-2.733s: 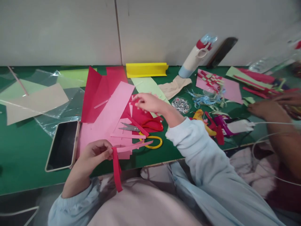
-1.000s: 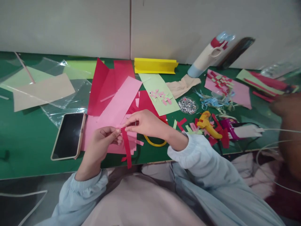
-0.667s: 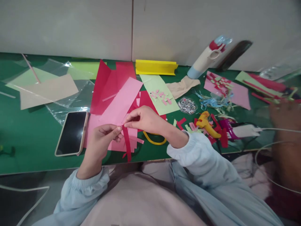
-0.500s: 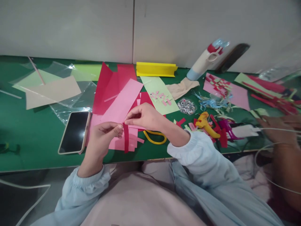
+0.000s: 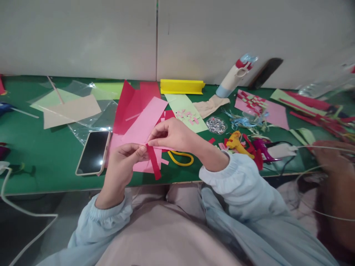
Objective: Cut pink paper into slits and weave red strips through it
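My left hand (image 5: 125, 160) pinches the top end of a red paper strip (image 5: 154, 164) between thumb and forefinger. At the same end my right hand (image 5: 173, 138) closes its thumb and forefinger, the tips almost meeting the left ones. The strip's loose end slants down to the right. A narrow pink strip (image 5: 163, 148) runs from the fingertips beneath my right hand; which fingers hold it is unclear. Under my hands lie pink paper sheets (image 5: 145, 120) and cut pink strips. A yellow loop handle (image 5: 181, 162) sits just below my right hand, its other part hidden.
A phone (image 5: 93, 153) lies left of my hands. Beyond are folded red paper (image 5: 126, 107), a yellow folded piece (image 5: 181, 87), and a leaning bottle (image 5: 231, 79). On the right are a yellow tool (image 5: 240, 144), a purple corded tool (image 5: 262, 149) and another person's hand (image 5: 332, 157).
The red strip has swung from hanging nearly straight to slanting down right. Both hands stay pinched together. The camera view has shifted a little, showing more of the table's left side.
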Motion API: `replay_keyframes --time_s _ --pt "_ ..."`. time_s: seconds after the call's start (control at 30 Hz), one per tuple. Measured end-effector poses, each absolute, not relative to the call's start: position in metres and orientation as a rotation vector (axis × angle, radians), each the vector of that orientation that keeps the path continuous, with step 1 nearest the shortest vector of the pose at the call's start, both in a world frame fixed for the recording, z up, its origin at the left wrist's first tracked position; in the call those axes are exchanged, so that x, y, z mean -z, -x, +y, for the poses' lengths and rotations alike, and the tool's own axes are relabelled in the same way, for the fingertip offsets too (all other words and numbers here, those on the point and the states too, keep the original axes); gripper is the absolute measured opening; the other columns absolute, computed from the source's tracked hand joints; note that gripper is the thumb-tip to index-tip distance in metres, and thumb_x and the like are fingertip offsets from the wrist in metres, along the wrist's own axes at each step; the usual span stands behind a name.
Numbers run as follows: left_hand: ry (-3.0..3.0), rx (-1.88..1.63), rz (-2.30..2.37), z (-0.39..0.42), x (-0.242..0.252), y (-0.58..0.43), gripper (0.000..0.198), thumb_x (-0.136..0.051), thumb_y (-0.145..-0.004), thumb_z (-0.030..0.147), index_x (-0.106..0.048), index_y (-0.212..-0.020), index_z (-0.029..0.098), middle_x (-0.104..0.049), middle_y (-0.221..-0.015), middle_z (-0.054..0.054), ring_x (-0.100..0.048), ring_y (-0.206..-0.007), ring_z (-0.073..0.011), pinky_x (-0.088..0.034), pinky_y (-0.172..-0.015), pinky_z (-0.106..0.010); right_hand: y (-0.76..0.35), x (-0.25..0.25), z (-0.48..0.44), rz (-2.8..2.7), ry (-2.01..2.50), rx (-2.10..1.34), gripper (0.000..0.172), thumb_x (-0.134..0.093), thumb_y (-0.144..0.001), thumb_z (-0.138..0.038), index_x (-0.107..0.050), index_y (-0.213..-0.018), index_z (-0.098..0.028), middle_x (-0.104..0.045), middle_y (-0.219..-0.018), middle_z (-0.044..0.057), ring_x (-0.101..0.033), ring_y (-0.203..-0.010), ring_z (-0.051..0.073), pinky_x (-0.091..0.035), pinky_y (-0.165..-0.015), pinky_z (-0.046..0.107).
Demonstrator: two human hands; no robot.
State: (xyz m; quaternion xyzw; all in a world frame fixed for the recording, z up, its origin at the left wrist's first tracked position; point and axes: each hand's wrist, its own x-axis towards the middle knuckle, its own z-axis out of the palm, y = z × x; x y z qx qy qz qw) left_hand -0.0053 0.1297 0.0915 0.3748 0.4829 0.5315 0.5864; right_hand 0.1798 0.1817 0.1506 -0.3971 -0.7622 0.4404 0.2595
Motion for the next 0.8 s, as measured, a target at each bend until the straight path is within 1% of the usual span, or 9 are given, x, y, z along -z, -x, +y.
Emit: replay_keyframes --time_s 0.1,0.27,0.5,0.8 --pt "-0.875 -1.175 1.135 0.124 -0.092 0.003 0.036 -0.095 -0.053 0.042 -0.077 -0.07 0.015 -0.074 -0.067 -0.003 -0.07 -0.059 -0.0143 -0.063 -0.063 -0.026 -0.179 -0.15 0.177 -2.028 1.076 -1.197 0.01 -0.073 -0.076 -0.022 -0.075 -0.078 -0.012 -0.073 -0.075 0.003 -0.063 -0.068 0.011 -0.045 -0.063 0.023" --pt "-0.93 -1.119 1.19 0.118 -0.09 0.002 0.034 -0.093 -0.058 0.042 -0.078 -0.07 0.014 -0.073 -0.064 -0.004 -0.067 -0.056 -0.0121 -0.06 -0.058 -0.022 -0.18 -0.146 0.173 -1.986 1.043 -1.244 0.01 -0.073 -0.076 -0.021 -0.076 -0.078 -0.012 -0.074 -0.076 0.004 -0.065 -0.07 0.013 -0.048 -0.066 0.024" --pt "-0.972 -1.185 1.234 0.116 -0.087 0.001 0.028 -0.09 -0.062 0.04 -0.079 -0.072 0.016 -0.074 -0.066 -0.004 -0.066 -0.058 -0.0117 -0.06 -0.06 -0.022 -0.181 -0.139 0.172 -1.914 0.99 -1.301 0.009 -0.073 -0.076 -0.02 -0.076 -0.079 -0.012 -0.075 -0.077 0.004 -0.067 -0.073 0.013 -0.052 -0.069 0.024" --pt "-1.018 -1.306 1.294 0.114 -0.09 -0.003 0.022 -0.087 -0.065 0.036 -0.08 -0.074 0.017 -0.075 -0.068 -0.003 -0.066 -0.06 -0.0129 -0.059 -0.061 -0.023 -0.173 -0.127 0.17 -1.759 1.012 -1.286 0.012 -0.074 -0.076 -0.025 -0.076 -0.081 -0.015 -0.076 -0.084 0.005 -0.07 -0.078 0.015 -0.056 -0.075 0.027"
